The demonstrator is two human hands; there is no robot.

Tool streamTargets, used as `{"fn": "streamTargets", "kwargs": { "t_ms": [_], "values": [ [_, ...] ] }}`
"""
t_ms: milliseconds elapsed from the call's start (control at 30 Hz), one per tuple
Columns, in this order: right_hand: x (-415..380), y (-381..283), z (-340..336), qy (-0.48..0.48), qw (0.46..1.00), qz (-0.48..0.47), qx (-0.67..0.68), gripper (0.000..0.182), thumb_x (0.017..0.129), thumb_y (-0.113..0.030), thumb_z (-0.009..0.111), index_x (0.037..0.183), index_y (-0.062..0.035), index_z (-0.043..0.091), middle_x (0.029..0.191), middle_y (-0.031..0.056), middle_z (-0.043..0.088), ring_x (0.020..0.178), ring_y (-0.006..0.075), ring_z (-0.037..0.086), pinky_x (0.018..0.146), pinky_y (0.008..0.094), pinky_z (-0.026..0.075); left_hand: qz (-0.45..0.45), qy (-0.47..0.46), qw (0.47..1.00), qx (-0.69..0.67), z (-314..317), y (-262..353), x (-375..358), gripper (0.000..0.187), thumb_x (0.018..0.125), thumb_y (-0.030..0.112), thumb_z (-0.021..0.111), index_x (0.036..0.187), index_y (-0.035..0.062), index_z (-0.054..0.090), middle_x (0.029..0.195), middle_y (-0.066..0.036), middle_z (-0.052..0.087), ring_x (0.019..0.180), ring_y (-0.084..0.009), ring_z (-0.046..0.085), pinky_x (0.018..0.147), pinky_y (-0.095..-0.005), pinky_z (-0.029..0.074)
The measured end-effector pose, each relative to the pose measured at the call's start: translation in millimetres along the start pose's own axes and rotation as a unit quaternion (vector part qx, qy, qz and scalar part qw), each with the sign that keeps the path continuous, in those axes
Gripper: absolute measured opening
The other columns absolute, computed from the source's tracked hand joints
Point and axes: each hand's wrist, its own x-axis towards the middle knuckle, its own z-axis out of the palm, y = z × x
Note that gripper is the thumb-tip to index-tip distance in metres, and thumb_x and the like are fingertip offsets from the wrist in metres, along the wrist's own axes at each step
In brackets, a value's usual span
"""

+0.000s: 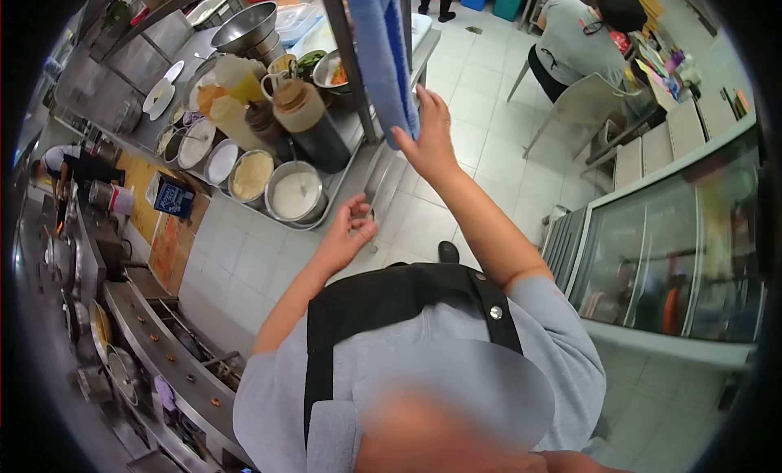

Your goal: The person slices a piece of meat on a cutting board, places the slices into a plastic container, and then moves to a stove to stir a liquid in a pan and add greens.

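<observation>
A blue cloth (383,61) hangs from the metal shelf frame at the top centre. My right hand (429,135) is at its lower end, thumb and fingers pressed round the cloth's edge. My left hand (352,224) is held low beside the steel counter's corner, fingers loosely curled and apart, with nothing visible in it. Just left of that hand stands a metal pot of white powder (295,193), and beside it a bowl of pale yellow crumbs (253,176). Behind them is a squeeze bottle of dark sauce (311,127).
Steel bowls (244,26) and more bottles crowd the counter. A person (580,45) sits on a chair (582,106) at the upper right. A glass-door fridge (668,253) stands right, a stove (163,351) lower left. Another person (69,163) is far left.
</observation>
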Motion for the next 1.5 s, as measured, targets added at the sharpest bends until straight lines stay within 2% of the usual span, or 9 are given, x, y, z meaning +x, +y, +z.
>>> {"fn": "streamTargets", "kwargs": {
  "t_ms": [67, 167, 233, 333, 500, 667, 800, 1100, 1500],
  "values": [
    [17.6, 2.4, 29.7, 0.038, 0.999, 0.005, 0.030, 0.071, 0.071, -0.019, 0.074, 0.132, -0.0047, 0.040, 0.120, 0.0199, 0.048, 0.115, 0.0378, 0.047, 0.095, 0.0443, 0.041, -0.023, 0.064, 0.997, -0.031, 1.4, 23.4, 3.3, 0.085, 0.087, 0.060, 0.054, 0.150, 0.0189, 0.014, 0.147, -0.013, 0.025, 0.137, -0.0278, 0.026, 0.095, -0.0544, 0.040],
    [43.9, 75.4, 11.1, -0.217, 0.941, 0.146, 0.215, 0.035, 0.075, -0.022, 0.069, 0.101, -0.0011, 0.059, 0.086, 0.0163, 0.060, 0.080, 0.0302, 0.060, 0.073, 0.0394, 0.048, -0.062, 0.209, 0.953, -0.210, 58.1, 61.6, 101.3, 0.083, 0.089, 0.060, 0.052, 0.149, 0.0185, 0.012, 0.148, -0.013, 0.022, 0.135, -0.0290, 0.031, 0.095, -0.0487, 0.043],
    [39.4, 59.2, -3.0, -0.219, 0.931, 0.036, 0.289, 0.028, 0.079, -0.022, 0.068, 0.093, -0.0023, 0.054, 0.078, 0.0081, 0.054, 0.074, 0.0145, 0.051, 0.066, 0.0322, 0.044, -0.037, 0.214, 0.927, -0.307, 61.6, 71.2, 133.2, 0.073, 0.092, 0.060, 0.042, 0.143, 0.0103, 0.028, 0.145, -0.015, 0.034, 0.117, -0.0282, 0.051, 0.097, -0.0431, 0.043],
    [23.4, 52.1, -22.4, -0.294, 0.902, -0.002, 0.317, 0.024, 0.083, -0.023, 0.061, 0.090, -0.0016, 0.054, 0.083, 0.0171, 0.057, 0.073, 0.0314, 0.057, 0.066, 0.0403, 0.046, 0.027, 0.106, 0.883, -0.457, 77.6, 69.6, 166.7, 0.055, 0.098, 0.048, 0.036, 0.127, 0.0045, 0.051, 0.124, -0.015, 0.057, 0.111, -0.0239, 0.056, 0.099, -0.0395, 0.043],
    [20.8, 107.7, -15.7, -0.229, 0.921, -0.182, 0.259, 0.021, 0.087, -0.022, 0.060, 0.089, -0.0034, 0.051, 0.081, 0.0187, 0.054, 0.074, 0.0388, 0.056, 0.064, 0.0443, 0.045, 0.063, 0.233, 0.928, -0.285, 83.4, 38.7, 197.7, 0.047, 0.098, 0.034, 0.034, 0.120, -0.0011, 0.055, 0.122, -0.015, 0.057, 0.111, -0.0222, 0.056, 0.096, -0.0353, 0.044],
    [61.3, 185.2, -16.6, -0.268, 0.919, -0.261, 0.125, 0.030, 0.084, -0.034, 0.064, 0.101, -0.0098, 0.058, 0.090, 0.0088, 0.058, 0.087, 0.0294, 0.056, 0.084, 0.0429, 0.041, 0.074, 0.349, 0.883, -0.306, 87.8, 22.6, 250.0, 0.048, 0.098, 0.041, 0.039, 0.119, 0.0018, 0.056, 0.117, -0.010, 0.058, 0.107, -0.0212, 0.056, 0.094, -0.0335, 0.043],
    [111.3, 248.7, -23.2, -0.267, 0.938, -0.210, 0.072, 0.020, 0.082, -0.031, 0.065, 0.091, -0.0129, 0.061, 0.088, 0.0061, 0.057, 0.090, 0.0272, 0.056, 0.087, 0.0427, 0.040, -0.190, 0.237, 0.895, -0.326, 73.9, -21.5, 283.0, 0.047, 0.098, 0.040, 0.042, 0.123, 0.0016, 0.053, 0.119, -0.008, 0.058, 0.109, -0.0198, 0.055, 0.094, -0.0330, 0.043],
    [236.6, 378.5, 4.1, -0.237, 0.940, -0.240, 0.042, 0.020, 0.072, -0.006, 0.063, 0.092, -0.0095, 0.060, 0.082, 0.0081, 0.060, 0.080, 0.0288, 0.059, 0.070, 0.0400, 0.046, -0.180, 0.015, 0.978, -0.100, 36.1, 39.5, 412.5, 0.048, 0.098, 0.034, 0.050, 0.133, 0.0012, 0.046, 0.127, -0.007, 0.055, 0.116, -0.0169, 0.052, 0.095, -0.0316, 0.044],
    [370.6, 486.3, 50.4, -0.286, 0.930, -0.194, 0.124, 0.024, 0.073, 0.005, 0.059, 0.094, -0.0079, 0.061, 0.090, 0.0075, 0.062, 0.086, 0.0280, 0.058, 0.074, 0.0376, 0.048, 0.046, 0.289, 0.941, -0.169, 43.6, 144.4, 545.7, 0.023, 0.099, 0.016, 0.050, 0.113, -0.0004, 0.057, 0.099, -0.006, 0.065, 0.085, -0.0122, 0.064, 0.077, -0.0263, 0.051]
  ]
}}
